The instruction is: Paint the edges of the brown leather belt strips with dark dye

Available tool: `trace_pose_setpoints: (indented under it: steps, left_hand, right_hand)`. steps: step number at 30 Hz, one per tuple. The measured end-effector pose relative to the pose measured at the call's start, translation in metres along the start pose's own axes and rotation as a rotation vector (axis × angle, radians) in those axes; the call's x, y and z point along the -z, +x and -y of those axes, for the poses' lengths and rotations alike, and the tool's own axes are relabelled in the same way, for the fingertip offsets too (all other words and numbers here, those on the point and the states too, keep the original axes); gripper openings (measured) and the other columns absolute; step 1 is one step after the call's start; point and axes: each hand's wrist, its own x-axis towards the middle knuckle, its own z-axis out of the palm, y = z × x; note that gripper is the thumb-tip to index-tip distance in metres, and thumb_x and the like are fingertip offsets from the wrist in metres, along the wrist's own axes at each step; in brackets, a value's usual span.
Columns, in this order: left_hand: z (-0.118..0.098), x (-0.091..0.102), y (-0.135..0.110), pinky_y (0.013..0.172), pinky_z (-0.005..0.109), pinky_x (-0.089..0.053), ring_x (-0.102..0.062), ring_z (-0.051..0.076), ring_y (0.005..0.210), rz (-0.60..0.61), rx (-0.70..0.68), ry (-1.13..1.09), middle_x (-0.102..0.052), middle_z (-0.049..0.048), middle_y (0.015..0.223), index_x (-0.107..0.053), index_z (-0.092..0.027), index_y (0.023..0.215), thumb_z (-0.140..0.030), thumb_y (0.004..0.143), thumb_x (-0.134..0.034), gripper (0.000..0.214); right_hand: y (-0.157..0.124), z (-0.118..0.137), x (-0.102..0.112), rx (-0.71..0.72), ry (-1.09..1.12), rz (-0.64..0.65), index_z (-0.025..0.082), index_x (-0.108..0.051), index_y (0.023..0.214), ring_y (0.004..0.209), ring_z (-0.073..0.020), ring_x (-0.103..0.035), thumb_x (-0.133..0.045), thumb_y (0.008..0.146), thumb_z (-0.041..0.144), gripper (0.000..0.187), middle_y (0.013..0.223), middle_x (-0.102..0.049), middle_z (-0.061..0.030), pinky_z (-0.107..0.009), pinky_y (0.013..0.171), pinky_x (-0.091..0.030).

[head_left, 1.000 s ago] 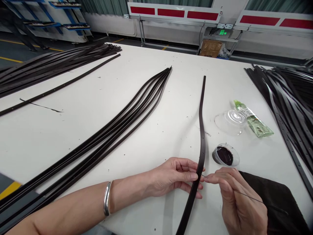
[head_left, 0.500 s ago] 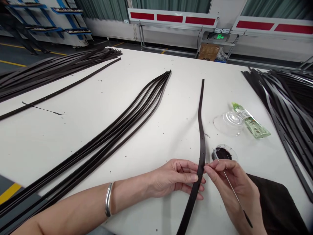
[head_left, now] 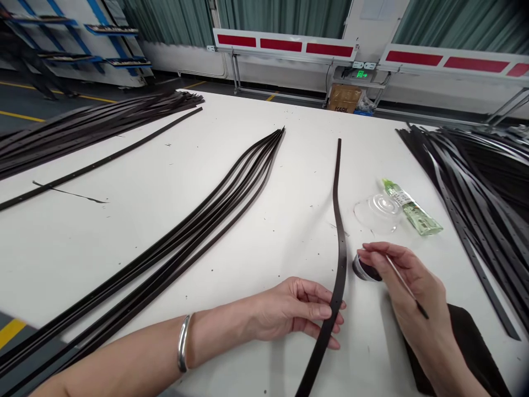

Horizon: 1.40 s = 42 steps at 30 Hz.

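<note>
My left hand (head_left: pixel 293 309), with a silver bangle on its wrist, pinches a long dark brown strap (head_left: pixel 340 253) between thumb and fingers. The strap has small holes and a bend, its far end lying toward the table's middle. In my right hand (head_left: pixel 419 295) is a thin stick (head_left: pixel 400 274) with a dark tip at its rear end. That hand is at a small clear cup (head_left: pixel 360 271) of dark paint-like stuff, which its fingers partly cover. The stick's front end is hidden. Below my right forearm lies a dark cloth-like piece (head_left: pixel 475 336).
A clear lid (head_left: pixel 376 212) and a green tube (head_left: pixel 417 212) lie beyond the cup. Several straps (head_left: pixel 206 220) run across the left side of the white table (head_left: pixel 248 342). Strap heaps lie far left (head_left: pixel 103 121) and right (head_left: pixel 467 182). A person (head_left: pixel 28 60) stands at the back left.
My right hand has moved away from the strap, rightward and up to the cup, with the stick in it. My left hand keeps its hold on the strap. The view has shifted slightly.
</note>
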Motion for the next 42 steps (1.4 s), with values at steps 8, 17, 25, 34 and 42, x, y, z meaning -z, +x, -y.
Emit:
trace_pose_setpoints:
  steps: [8, 17, 25, 34, 42]
  left_hand:
    - [-0.004, -0.004, 0.001, 0.081, 0.039, -0.059, -0.065, 0.015, 0.078, -0.089, 0.014, 0.009, -0.068, 0.0071, 0.086, -0.073, -0.013, 0.093, -0.021, 0.074, -0.08, 0.022]
    - [-0.007, -0.006, 0.002, 0.078, 0.037, -0.06, -0.062, 0.014, 0.078, -0.106, 0.032, 0.02, -0.065, 0.0061, 0.082, -0.073, -0.014, 0.089, -0.023, 0.076, -0.08, 0.018]
    - [-0.007, -0.007, 0.002, 0.076, 0.035, -0.06, -0.062, 0.013, 0.076, -0.124, 0.032, 0.03, -0.066, 0.0066, 0.083, -0.072, -0.013, 0.089, -0.021, 0.077, -0.078, 0.016]
    - [-0.006, -0.005, 0.002, 0.076, 0.036, -0.061, -0.062, 0.013, 0.076, -0.12, 0.029, 0.023, -0.066, 0.0068, 0.083, -0.072, -0.012, 0.092, -0.019, 0.078, -0.077, 0.016]
    - [-0.004, -0.004, 0.002, 0.078, 0.037, -0.059, -0.062, 0.013, 0.076, -0.116, -0.001, 0.004, -0.066, 0.0065, 0.084, -0.071, -0.013, 0.091, -0.021, 0.077, -0.078, 0.017]
  right_hand:
    - [0.019, -0.017, 0.043, 0.217, -0.413, -0.031, 0.025, -0.071, 0.099, 0.079, -0.0161, -0.061, -0.046, 0.097, 0.049, 0.035, 0.085, -0.069, -0.0018, -0.031, 0.077, -0.048]
    - [0.026, -0.034, 0.029, 0.503, -0.606, 0.066, 0.022, -0.057, 0.076, 0.08, -0.0177, -0.054, -0.039, 0.101, 0.032, 0.032, 0.072, -0.06, -0.0018, -0.031, 0.071, -0.043]
    - [0.029, -0.04, 0.027, 0.576, -0.651, 0.092, 0.021, -0.059, 0.079, 0.081, -0.0174, -0.053, -0.043, 0.1, 0.029, 0.028, 0.074, -0.062, -0.0014, -0.031, 0.074, -0.042]
    - [0.023, -0.031, 0.029, 0.527, -0.584, 0.032, 0.022, -0.059, 0.077, 0.079, -0.017, -0.055, -0.042, 0.1, 0.032, 0.031, 0.073, -0.061, -0.0013, -0.03, 0.072, -0.042]
    - [0.001, -0.021, 0.032, 0.121, -0.155, -0.127, 0.018, -0.066, 0.077, 0.073, -0.0181, -0.063, -0.046, 0.096, 0.049, 0.042, 0.076, -0.067, -0.0051, -0.029, 0.065, -0.047]
